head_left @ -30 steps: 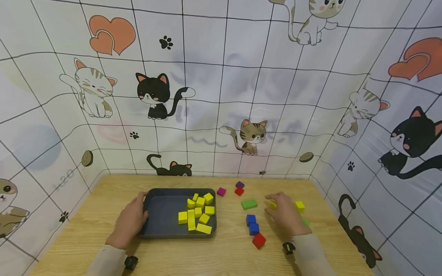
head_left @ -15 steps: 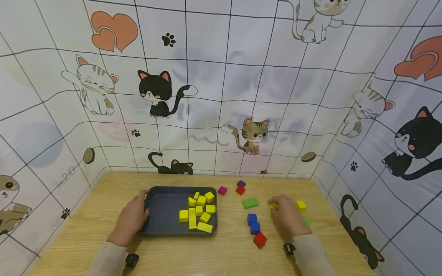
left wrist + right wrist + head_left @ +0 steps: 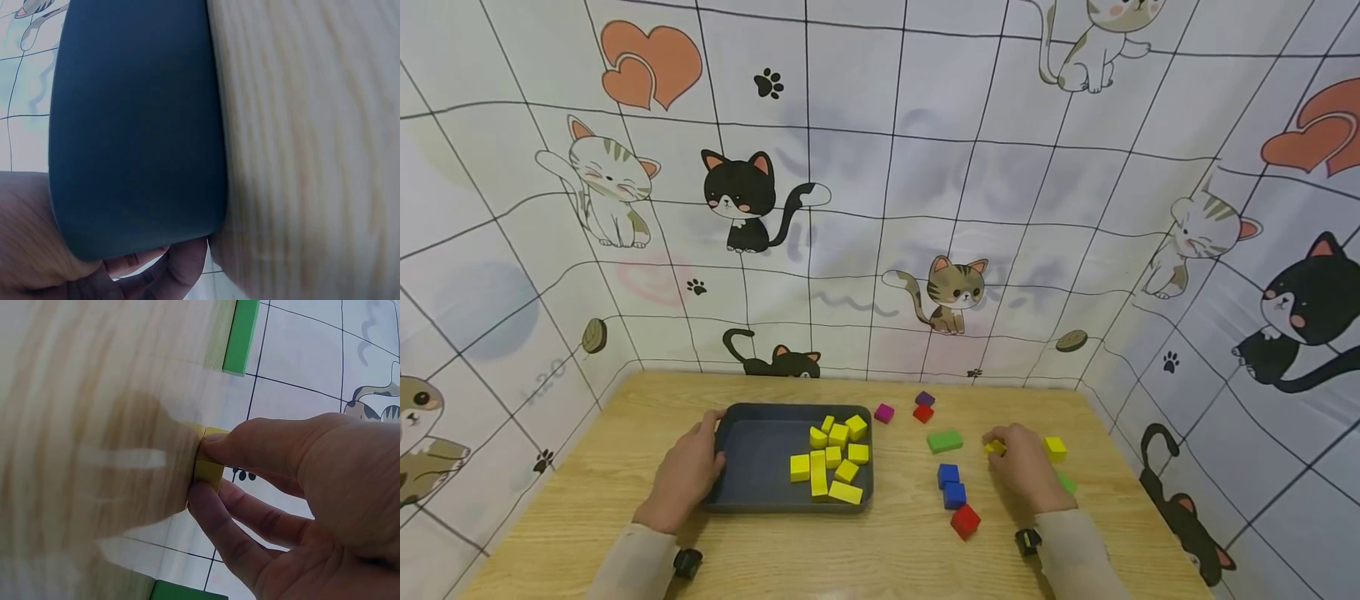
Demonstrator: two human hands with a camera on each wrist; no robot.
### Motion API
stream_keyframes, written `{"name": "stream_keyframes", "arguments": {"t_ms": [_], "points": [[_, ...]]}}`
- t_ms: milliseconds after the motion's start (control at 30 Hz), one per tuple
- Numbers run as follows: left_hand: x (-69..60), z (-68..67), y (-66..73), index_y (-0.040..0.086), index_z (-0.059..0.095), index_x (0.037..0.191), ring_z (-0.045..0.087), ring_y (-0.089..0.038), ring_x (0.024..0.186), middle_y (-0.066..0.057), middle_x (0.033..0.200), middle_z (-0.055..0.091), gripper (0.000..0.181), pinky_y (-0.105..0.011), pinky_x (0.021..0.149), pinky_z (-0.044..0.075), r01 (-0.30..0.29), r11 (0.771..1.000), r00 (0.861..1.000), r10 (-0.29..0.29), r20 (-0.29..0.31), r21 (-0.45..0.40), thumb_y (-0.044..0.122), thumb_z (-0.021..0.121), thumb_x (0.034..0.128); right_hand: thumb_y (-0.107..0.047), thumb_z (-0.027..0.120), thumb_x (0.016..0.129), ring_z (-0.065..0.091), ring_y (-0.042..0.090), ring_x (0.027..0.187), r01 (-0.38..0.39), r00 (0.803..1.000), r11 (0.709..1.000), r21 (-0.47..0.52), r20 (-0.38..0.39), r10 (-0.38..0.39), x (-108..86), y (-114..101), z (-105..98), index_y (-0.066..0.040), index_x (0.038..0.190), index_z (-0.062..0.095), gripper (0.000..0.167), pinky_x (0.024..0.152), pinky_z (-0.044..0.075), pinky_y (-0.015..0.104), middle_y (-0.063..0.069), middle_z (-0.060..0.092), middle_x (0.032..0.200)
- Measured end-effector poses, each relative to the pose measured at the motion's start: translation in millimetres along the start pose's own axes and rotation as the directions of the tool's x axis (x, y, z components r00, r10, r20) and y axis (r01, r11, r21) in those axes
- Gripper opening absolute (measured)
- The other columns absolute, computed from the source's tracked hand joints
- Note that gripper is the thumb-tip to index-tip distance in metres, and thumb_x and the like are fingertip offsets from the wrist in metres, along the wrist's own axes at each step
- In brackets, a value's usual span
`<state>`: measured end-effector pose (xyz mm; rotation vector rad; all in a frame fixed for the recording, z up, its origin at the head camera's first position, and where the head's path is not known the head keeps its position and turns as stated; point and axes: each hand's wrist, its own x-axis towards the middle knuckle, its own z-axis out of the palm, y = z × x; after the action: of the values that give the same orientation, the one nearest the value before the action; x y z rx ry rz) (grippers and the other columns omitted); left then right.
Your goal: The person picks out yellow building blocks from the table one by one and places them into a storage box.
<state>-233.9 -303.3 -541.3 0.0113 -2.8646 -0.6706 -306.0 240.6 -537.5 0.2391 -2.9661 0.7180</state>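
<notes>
My left hand [image 3: 683, 479] grips the left end of a dark grey tray [image 3: 752, 507], thumb at the rim. In the left wrist view the tray's wall [image 3: 137, 137] fills the middle, with curled fingers [image 3: 184, 265] under its end. Yellow blocks [image 3: 817, 475] of several shapes lie in the tray's right half. To the right, my right hand [image 3: 1028, 471] pinches a yellow block [image 3: 995, 447] on the table. The right wrist view shows that yellow block [image 3: 209, 472] between thumb and fingertips, resting on the wood.
Blue blocks [image 3: 954, 496], a red block [image 3: 966, 522] and a green block [image 3: 944, 442] lie between tray and right hand. Magenta [image 3: 883, 413], purple [image 3: 925, 399] and red [image 3: 923, 413] blocks lie farther back. Another yellow block [image 3: 1055, 449] and a partly hidden green block [image 3: 1067, 482] are right of the hand.
My right hand's thumb and fingers have closed on the yellow block. The left hand stays on the tray; the head view has shifted slightly.
</notes>
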Motion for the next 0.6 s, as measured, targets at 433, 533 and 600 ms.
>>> {"name": "stream_keyframes", "arguments": {"t_ms": [433, 533, 600], "points": [[-0.9, 0.1, 1.2, -0.005, 0.045, 0.166, 0.076, -0.035, 0.081, -0.041, 0.139, 0.071, 0.072, -0.049, 0.065, 0.059, 0.001, 1.000, 1.000, -0.001, -0.003, 0.003, -0.004, 0.079, 0.1027, 0.004, 0.082, 0.101, 0.078, 0.035, 0.119, 0.020, 1.000, 1.000, -0.006, -0.023, -0.020, -2.6, -13, -2, -0.001, 0.130, 0.086, 0.030, 0.107, 0.066, 0.060, 0.023, 0.083, 0.136], [-1.0, 0.4, 0.6, -0.005, 0.046, 0.166, 0.075, -0.034, 0.080, -0.041, 0.136, 0.072, 0.072, -0.049, 0.064, 0.059, -0.009, 1.000, 1.000, 0.009, -0.013, 0.001, -0.005, 0.079, 0.1020, 0.003, 0.084, 0.101, 0.078, 0.035, 0.115, 0.046, 0.998, 0.999, -0.012, -0.043, -0.047, -3.8, -23, -6, -0.001, 0.130, 0.086, 0.030, 0.104, 0.068, 0.058, 0.021, 0.082, 0.130], [-1.4, 0.3, 0.6, -0.006, 0.047, 0.166, 0.073, -0.031, 0.077, -0.040, 0.133, 0.073, 0.072, -0.048, 0.063, 0.058, -0.018, 1.000, 1.000, 0.019, -0.018, 0.002, -0.005, 0.080, 0.1015, 0.002, 0.084, 0.101, 0.078, 0.032, 0.109, 0.067, 0.996, 0.998, -0.004, -0.057, -0.067, -4.9, -30, -8, -0.002, 0.131, 0.086, 0.030, 0.099, 0.069, 0.054, 0.020, 0.081, 0.127]]}}
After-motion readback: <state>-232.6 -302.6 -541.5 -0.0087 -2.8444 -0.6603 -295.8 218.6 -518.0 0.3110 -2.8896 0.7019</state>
